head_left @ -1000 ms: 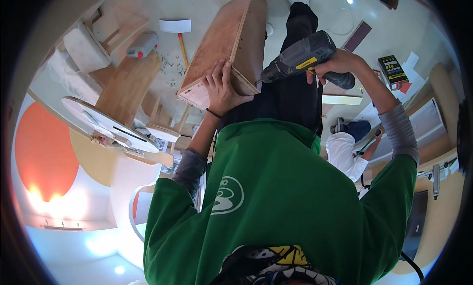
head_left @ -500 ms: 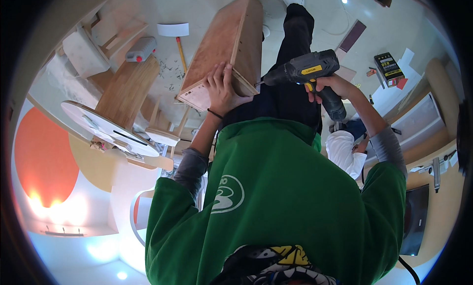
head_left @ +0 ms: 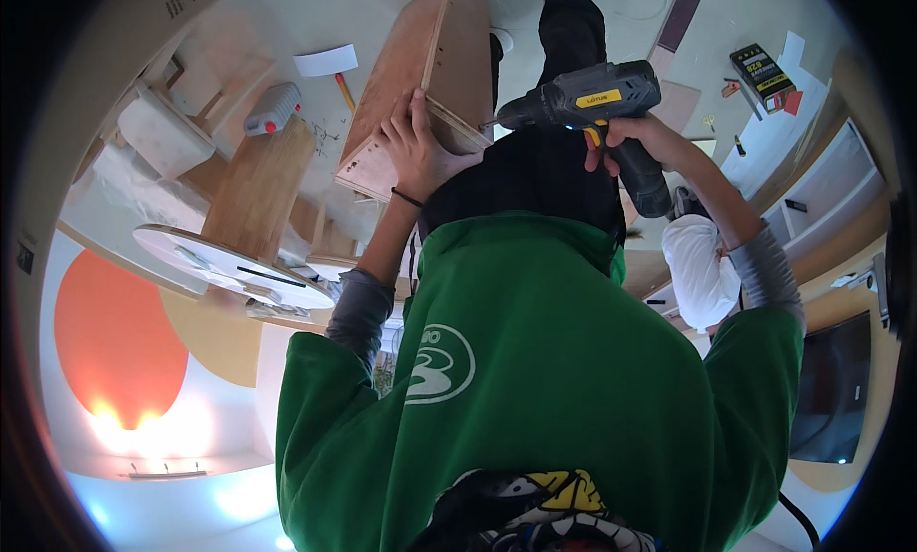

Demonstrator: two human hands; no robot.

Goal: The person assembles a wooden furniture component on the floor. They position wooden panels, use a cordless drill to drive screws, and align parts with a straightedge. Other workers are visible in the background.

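Observation:
A long plywood box (head_left: 396, 60) leans against my legs, its near end toward me. My left hand (head_left: 418, 156) grips the box's near corner, fingers over the top panel and thumb along the end edge. In my right hand (head_left: 638, 143) is a black and yellow cordless drill (head_left: 600, 95), held by its handle and pointing left. The drill's bit reaches the right side of the box near that corner. Whether the bit is inside the wood or only touching it is too small to tell. Small screw holes show along the box's edges.
At left stand a white oval board (head_left: 224, 265), a wooden panel (head_left: 263, 184) and a plastic jug (head_left: 273, 110). A pencil-like red and yellow stick (head_left: 345, 92) lies beyond the box. At right are a black carton (head_left: 761, 73) and a crouching person in white (head_left: 702, 270).
The view has shifted, so the box sits higher in the picture. Both hands keep their hold on the box and drill. The person in white appears farther right.

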